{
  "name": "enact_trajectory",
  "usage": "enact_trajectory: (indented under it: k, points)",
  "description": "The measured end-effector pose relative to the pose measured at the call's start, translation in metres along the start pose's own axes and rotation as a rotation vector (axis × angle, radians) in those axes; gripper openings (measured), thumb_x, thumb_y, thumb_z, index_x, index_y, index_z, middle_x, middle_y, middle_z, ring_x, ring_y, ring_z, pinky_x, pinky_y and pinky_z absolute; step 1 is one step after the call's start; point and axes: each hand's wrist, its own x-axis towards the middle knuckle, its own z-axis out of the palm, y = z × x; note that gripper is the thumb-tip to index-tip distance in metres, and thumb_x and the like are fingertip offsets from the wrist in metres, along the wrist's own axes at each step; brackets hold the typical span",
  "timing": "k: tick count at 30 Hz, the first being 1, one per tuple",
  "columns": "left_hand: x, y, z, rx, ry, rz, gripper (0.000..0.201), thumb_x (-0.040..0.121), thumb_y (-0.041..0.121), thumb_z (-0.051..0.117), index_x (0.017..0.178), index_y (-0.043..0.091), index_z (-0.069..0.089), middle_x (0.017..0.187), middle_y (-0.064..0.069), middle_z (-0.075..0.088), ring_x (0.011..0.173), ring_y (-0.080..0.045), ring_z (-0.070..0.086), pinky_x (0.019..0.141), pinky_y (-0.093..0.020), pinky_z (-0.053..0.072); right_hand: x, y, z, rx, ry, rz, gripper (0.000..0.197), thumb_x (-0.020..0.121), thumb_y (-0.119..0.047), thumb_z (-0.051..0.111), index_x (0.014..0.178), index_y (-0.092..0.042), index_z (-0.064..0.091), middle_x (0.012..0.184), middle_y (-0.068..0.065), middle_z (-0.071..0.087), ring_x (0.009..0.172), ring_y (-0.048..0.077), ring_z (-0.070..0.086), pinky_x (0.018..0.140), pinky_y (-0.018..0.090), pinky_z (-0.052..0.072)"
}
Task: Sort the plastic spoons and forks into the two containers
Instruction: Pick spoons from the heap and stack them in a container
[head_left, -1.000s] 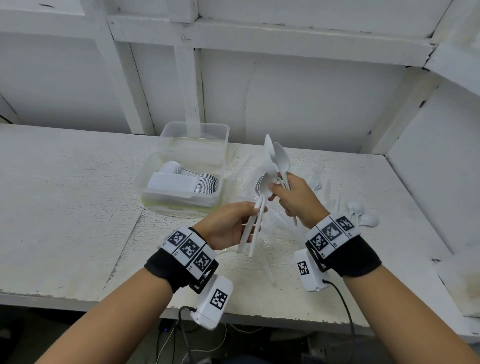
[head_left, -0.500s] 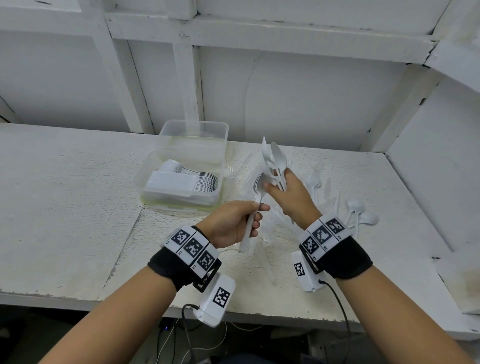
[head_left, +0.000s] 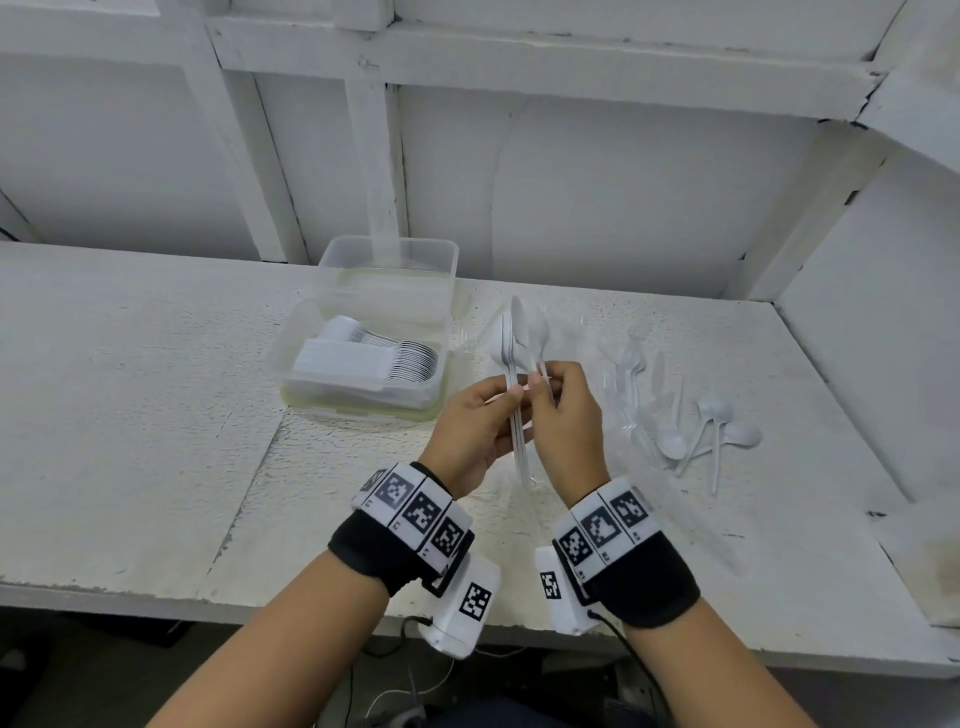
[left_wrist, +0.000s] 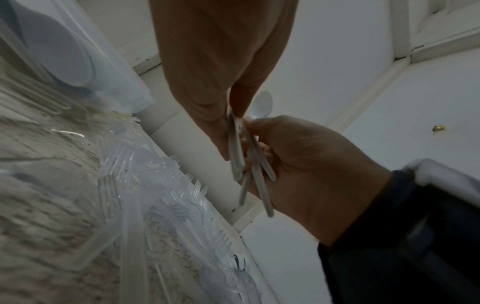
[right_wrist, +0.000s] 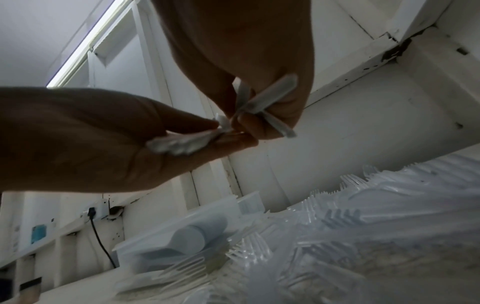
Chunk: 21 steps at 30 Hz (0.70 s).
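Note:
Both hands meet above the table's middle, holding white plastic spoons (head_left: 519, 338) upright, bowls up. My left hand (head_left: 506, 410) grips a tight stack of spoon handles (right_wrist: 176, 144). My right hand (head_left: 545, 387) pinches a few more spoons (left_wrist: 257, 176) whose handles splay apart, right against the left hand's stack. The near clear container (head_left: 291, 358) holds a neat row of nested spoons (head_left: 363, 358). Behind it stands a second clear container (head_left: 389, 254) with nothing visible inside. Clear forks (head_left: 628, 379) lie heaped right of the hands.
A few loose white spoons (head_left: 717, 431) lie on the table's right side near the side wall (head_left: 857, 364). The back wall's white posts rise just behind the containers. The forks (right_wrist: 337, 222) spread across the table below both wrists.
The hands have come together and dropped slightly. The right hand's spoons, held apart before, now sit against the left hand's stack.

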Motion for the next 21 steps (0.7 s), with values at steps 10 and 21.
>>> enact_trajectory:
  k: [10,21]
  points:
    - [0.0003,0.0014,-0.0068,0.022,-0.007,-0.029,0.02,0.096,0.011,0.048,0.105,0.001,0.064,0.091,-0.01,0.072,0.078,-0.016,0.07,0.067,-0.023,0.056,-0.0046,0.0031,0.0043,0.002,0.006,0.007,0.006,0.094,-0.018,0.053,0.09,-0.021,0.057,0.1,0.003,0.061,0.082,0.006,0.055,0.069,0.009,0.042]
    - [0.0066,0.0075,-0.0094,0.035,0.097,-0.063,0.015,0.098,0.006,0.043,0.096,0.003,0.057,0.087,-0.013,0.065,0.076,-0.02,0.066,0.075,-0.033,0.056,-0.0023,-0.0012,-0.0032,0.005,-0.014,-0.004,0.019,0.096,-0.013,0.047,0.111,-0.013,0.058,0.087,-0.007,0.058,0.074,-0.001,0.056,0.059,0.003,0.042]
